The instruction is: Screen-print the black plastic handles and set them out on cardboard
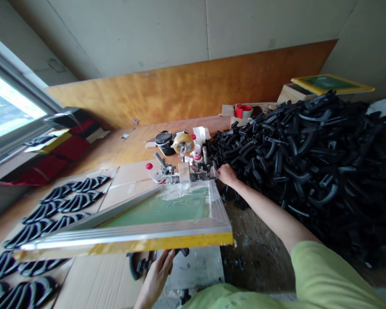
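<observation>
A silk-screen frame with silver sides, yellow tape along its near edge and a green mesh is tilted up at the middle. Pale ink is smeared over the mesh's far end, beside the hinge clamp. Below the raised near edge, my left hand is closed on a black curved plastic part, partly hidden by hand and frame. A grey metal plate lies under it. My right hand is closed at the frame's far right corner; what its fingers hold is hidden.
A big heap of black plastic parts fills the right side. Rows of black curved parts lie on cardboard at left. Behind the frame stand a black tub, a tape roll and bottles. Another screen lies at back right.
</observation>
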A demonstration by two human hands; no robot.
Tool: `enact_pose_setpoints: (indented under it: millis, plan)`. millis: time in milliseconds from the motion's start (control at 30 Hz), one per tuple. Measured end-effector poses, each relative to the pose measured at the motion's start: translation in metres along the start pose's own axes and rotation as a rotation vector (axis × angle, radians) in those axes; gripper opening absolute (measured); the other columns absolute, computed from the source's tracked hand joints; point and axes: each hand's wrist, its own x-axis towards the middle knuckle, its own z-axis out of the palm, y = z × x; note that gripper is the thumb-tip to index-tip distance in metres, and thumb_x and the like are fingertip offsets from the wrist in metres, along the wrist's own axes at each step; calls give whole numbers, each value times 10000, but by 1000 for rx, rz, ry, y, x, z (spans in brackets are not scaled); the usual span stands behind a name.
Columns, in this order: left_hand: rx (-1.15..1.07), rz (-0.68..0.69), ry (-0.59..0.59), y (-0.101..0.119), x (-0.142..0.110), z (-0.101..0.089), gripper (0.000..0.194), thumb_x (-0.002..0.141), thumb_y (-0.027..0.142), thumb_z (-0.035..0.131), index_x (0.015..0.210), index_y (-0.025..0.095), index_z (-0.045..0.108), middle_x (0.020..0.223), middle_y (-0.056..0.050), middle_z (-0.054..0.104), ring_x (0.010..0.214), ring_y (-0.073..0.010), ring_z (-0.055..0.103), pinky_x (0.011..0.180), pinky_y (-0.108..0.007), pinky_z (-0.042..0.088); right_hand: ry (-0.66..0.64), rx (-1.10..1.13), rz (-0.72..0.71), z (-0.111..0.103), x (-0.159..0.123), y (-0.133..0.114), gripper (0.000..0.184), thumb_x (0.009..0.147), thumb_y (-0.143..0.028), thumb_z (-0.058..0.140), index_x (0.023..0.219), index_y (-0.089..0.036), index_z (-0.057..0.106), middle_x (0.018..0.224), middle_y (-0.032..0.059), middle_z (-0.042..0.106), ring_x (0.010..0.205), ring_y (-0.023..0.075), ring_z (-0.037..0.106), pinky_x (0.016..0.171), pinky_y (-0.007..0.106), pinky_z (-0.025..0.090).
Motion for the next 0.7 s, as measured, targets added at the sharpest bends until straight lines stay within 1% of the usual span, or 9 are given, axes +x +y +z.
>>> enact_pose_setpoints:
  millis: [67, 100, 167, 233, 267, 333, 433, 533, 700]
  plan:
    - [-99, 80, -183, 31, 7, 12, 585, 869, 625, 355, 1117, 174, 632, 574, 17, 568, 553, -123, 553, 549, -216, 450, 82, 205, 8, -3, -36, 15, 316, 819, -162, 483, 1028, -190, 718, 1019, 78, 701, 1010, 209, 602, 932, 310, 421]
    - [-141, 124, -265, 48, 12, 20, 578, 883, 609, 344, 1152, 174, 614, 570, 25, 552, 534, -113, 531, 536, -212, 438, 125, 369, 33, -3, -56, 23, 370, 794, -181, 522, 1129, -212, 676, 951, 47, 709, 916, 192, 627, 893, 318, 451]
    - [-192, 205, -366, 86, 21, 35, 561, 898, 584, 332, 1192, 184, 595, 611, 17, 583, 528, -109, 525, 524, -215, 438, 200, 743, 108, -5, -96, 38, 678, 716, -222, 620, 1375, -244, 464, 800, -21, 692, 739, 164, 634, 794, 331, 500]
    - [-182, 335, -356, 121, 28, 46, 518, 911, 545, 336, 1181, 194, 606, 796, -37, 673, 667, -136, 601, 631, -250, 494, 242, 1027, 178, -9, -131, 48, 975, 636, -250, 703, 1486, -251, 227, 734, -58, 668, 688, 160, 629, 742, 341, 518]
    - [-155, 415, -305, 134, 30, 48, 480, 909, 521, 370, 1164, 198, 617, 921, -65, 691, 809, -161, 629, 749, -282, 508, 256, 1124, 203, -13, -146, 51, 1035, 604, -260, 735, 1488, -251, 198, 737, -56, 668, 705, 168, 635, 735, 349, 523]
    - [-122, 539, -210, 149, 30, 47, 429, 903, 478, 424, 1171, 203, 615, 1134, -91, 661, 1037, -198, 599, 918, -325, 468, 274, 1244, 254, -21, -168, 52, 977, 555, -282, 786, 1415, -254, 323, 768, -34, 669, 741, 189, 646, 721, 368, 535]
    - [-184, 548, -214, 139, 22, 36, 423, 910, 454, 432, 1205, 198, 595, 1228, -89, 628, 1085, -193, 593, 902, -302, 488, 273, 1283, 259, -23, -186, 37, 646, 547, -321, 813, 1124, -230, 538, 825, -6, 659, 777, 204, 648, 742, 400, 538]
    - [-268, 432, -191, 107, 11, 23, 402, 912, 463, 426, 1111, 188, 643, 1152, -76, 673, 1012, -174, 628, 841, -266, 509, 247, 1145, 125, -5, -186, -2, 382, 589, -323, 798, 892, -199, 599, 875, 8, 658, 854, 201, 627, 845, 394, 495]
    - [-373, 249, -77, 48, 2, -4, 446, 887, 527, 437, 1042, 170, 655, 1050, -76, 708, 936, -179, 652, 799, -266, 512, 108, 799, -177, 48, -153, -81, 196, 704, -221, 707, 897, -201, 679, 920, 18, 678, 898, 186, 604, 888, 359, 449]
